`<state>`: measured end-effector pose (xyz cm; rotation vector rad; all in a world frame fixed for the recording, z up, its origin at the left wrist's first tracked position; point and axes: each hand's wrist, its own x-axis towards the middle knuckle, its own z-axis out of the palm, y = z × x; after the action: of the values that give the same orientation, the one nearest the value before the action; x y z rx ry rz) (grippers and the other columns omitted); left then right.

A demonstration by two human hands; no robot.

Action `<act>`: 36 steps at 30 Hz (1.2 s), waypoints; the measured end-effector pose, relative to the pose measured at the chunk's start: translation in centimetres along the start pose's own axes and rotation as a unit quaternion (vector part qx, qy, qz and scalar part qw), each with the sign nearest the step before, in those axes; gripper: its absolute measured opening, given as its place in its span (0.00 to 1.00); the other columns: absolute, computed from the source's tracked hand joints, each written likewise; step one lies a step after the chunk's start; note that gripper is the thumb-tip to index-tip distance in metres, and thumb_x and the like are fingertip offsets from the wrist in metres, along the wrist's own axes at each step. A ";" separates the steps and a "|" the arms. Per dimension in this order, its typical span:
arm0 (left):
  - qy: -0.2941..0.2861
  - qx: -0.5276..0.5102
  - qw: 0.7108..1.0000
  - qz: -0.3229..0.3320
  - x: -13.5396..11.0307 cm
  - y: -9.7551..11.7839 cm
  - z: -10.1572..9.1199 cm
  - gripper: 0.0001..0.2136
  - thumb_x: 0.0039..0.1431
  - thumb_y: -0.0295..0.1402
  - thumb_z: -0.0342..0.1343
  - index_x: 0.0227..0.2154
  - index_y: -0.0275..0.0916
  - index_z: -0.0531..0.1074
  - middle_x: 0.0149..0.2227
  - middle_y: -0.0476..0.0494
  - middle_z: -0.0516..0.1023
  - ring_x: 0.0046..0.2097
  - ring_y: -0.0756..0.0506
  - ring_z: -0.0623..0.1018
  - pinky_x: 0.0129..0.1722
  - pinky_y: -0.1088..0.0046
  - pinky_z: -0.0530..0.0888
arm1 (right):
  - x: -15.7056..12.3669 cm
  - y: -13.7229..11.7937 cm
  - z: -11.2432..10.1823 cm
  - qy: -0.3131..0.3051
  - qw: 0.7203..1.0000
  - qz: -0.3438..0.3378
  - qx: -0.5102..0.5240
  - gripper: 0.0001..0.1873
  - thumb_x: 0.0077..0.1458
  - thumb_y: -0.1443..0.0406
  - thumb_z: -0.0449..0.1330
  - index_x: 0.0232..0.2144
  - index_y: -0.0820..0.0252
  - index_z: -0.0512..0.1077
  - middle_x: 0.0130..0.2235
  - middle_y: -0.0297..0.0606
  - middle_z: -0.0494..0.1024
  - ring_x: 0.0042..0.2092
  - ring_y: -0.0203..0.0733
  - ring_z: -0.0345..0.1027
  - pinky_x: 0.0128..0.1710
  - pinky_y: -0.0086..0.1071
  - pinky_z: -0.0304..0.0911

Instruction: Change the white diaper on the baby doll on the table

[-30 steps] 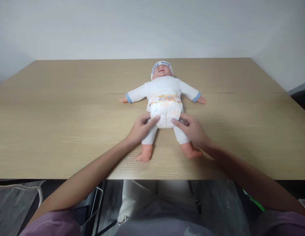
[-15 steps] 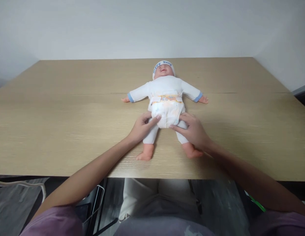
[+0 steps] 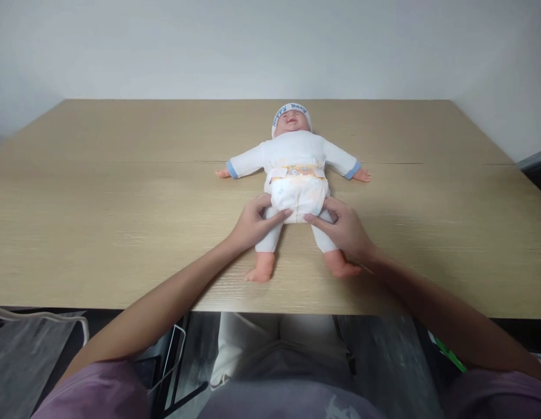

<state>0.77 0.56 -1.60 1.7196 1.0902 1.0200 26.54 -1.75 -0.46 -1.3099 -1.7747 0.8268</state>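
Observation:
A baby doll lies on its back, its arms spread and its feet toward me. It has a white suit with blue cuffs and a white cap. Around its hips is a white diaper with a patterned orange waistband, both tabs lying across the front. My left hand grips the diaper's leg edge on the left, thumb on the lower front. On the opposite leg edge, my right hand does the same, thumb near the crotch. The fingertips of both hands are partly hidden beside the doll's thighs.
The doll rests on a wide wooden table with a seam running across it. Behind the table stands a pale wall. A white cable hangs below the front edge at the left.
Both thumbs have shifted slightly inward along the diaper's lower edge. The camera view has moved a little; the doll lies in the same pose.

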 end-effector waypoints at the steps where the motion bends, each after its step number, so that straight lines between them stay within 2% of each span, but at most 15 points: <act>1: -0.001 -0.008 1.000 -0.005 0.0 -0.1 0.0 0.17 0.67 0.50 0.69 0.43 0.40 0.84 0.50 0.38 0.87 0.54 0.35 0.82 0.60 0.54 0.76 | 0.0 -0.1 0.0 -0.001 1.000 0.006 -0.006 0.15 0.64 0.50 0.71 0.41 0.52 0.81 0.42 0.37 0.84 0.46 0.53 0.75 0.51 0.45 0.68; 6: -0.007 -0.044 0.999 -0.026 0.0 -0.3 -0.1 0.17 0.65 0.50 0.71 0.44 0.41 0.85 0.52 0.38 0.87 0.58 0.35 0.81 0.64 0.52 0.75 | 0.1 -0.5 0.0 -0.004 0.998 0.004 -0.062 0.19 0.58 0.50 0.76 0.37 0.53 0.76 0.40 0.37 0.82 0.44 0.53 0.72 0.48 0.44 0.66; 12: -0.008 -0.057 0.998 -0.034 0.0 -0.2 -0.1 0.17 0.65 0.50 0.71 0.45 0.42 0.85 0.52 0.39 0.87 0.58 0.35 0.81 0.65 0.51 0.74 | 0.4 -0.3 0.1 -0.010 0.994 -0.049 -0.094 0.14 0.62 0.53 0.74 0.34 0.54 0.77 0.39 0.38 0.81 0.45 0.53 0.72 0.50 0.46 0.66; 16: -0.003 -0.049 0.998 -0.033 0.0 0.0 0.0 0.17 0.65 0.50 0.71 0.45 0.42 0.85 0.51 0.38 0.86 0.57 0.35 0.81 0.64 0.52 0.74 | 0.7 0.0 0.2 -0.014 0.998 -0.037 -0.050 0.14 0.67 0.50 0.70 0.39 0.52 0.84 0.42 0.39 0.82 0.48 0.55 0.75 0.54 0.48 0.68; 19: -0.006 -0.020 1.000 -0.022 -0.1 0.6 -0.1 0.17 0.65 0.49 0.71 0.47 0.41 0.85 0.53 0.38 0.86 0.57 0.35 0.81 0.63 0.52 0.74 | 0.8 0.2 0.3 -0.010 1.000 -0.028 -0.008 0.15 0.67 0.49 0.70 0.44 0.51 0.87 0.45 0.40 0.83 0.51 0.55 0.77 0.56 0.48 0.69; 23: -0.017 0.039 0.999 -0.001 0.0 1.5 -0.1 0.22 0.56 0.45 0.78 0.50 0.41 0.84 0.54 0.38 0.85 0.57 0.32 0.81 0.63 0.51 0.74 | 0.9 0.1 0.4 -0.004 0.999 -0.018 0.030 0.13 0.66 0.53 0.71 0.47 0.51 0.87 0.48 0.40 0.84 0.54 0.54 0.78 0.59 0.47 0.69; 25: -0.022 0.060 0.998 0.001 0.2 1.6 -0.1 0.22 0.54 0.43 0.79 0.49 0.41 0.85 0.54 0.38 0.85 0.56 0.32 0.81 0.61 0.51 0.75 | 0.9 0.0 0.4 -0.004 0.999 -0.014 0.036 0.13 0.65 0.54 0.71 0.46 0.52 0.87 0.47 0.40 0.84 0.53 0.54 0.78 0.58 0.46 0.69; 29: -0.016 0.095 0.995 0.006 0.6 1.1 -0.2 0.15 0.58 0.44 0.77 0.43 0.42 0.86 0.49 0.39 0.85 0.53 0.33 0.81 0.58 0.51 0.75 | 0.8 -0.2 0.3 -0.001 0.999 -0.015 0.029 0.13 0.65 0.53 0.72 0.44 0.53 0.87 0.48 0.40 0.85 0.53 0.54 0.78 0.58 0.47 0.70; 32: -0.015 0.085 0.996 0.015 0.7 0.5 -0.3 0.15 0.58 0.46 0.77 0.40 0.42 0.86 0.49 0.39 0.85 0.53 0.33 0.80 0.59 0.51 0.75 | 0.8 -0.3 0.3 -0.006 1.000 -0.019 0.017 0.12 0.64 0.55 0.72 0.46 0.52 0.86 0.50 0.40 0.86 0.54 0.55 0.78 0.59 0.48 0.70; 36: -0.012 0.065 0.997 0.026 0.8 0.0 -0.2 0.14 0.59 0.46 0.76 0.40 0.42 0.87 0.49 0.39 0.85 0.55 0.33 0.80 0.61 0.51 0.75 | 0.7 -0.2 0.3 -0.018 0.998 -0.035 -0.050 0.12 0.59 0.56 0.76 0.42 0.53 0.84 0.47 0.41 0.84 0.52 0.58 0.76 0.56 0.50 0.69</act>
<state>0.79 1.33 -1.34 1.8675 1.1222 0.9758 26.06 -1.16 -0.28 -1.2953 -1.9004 0.7363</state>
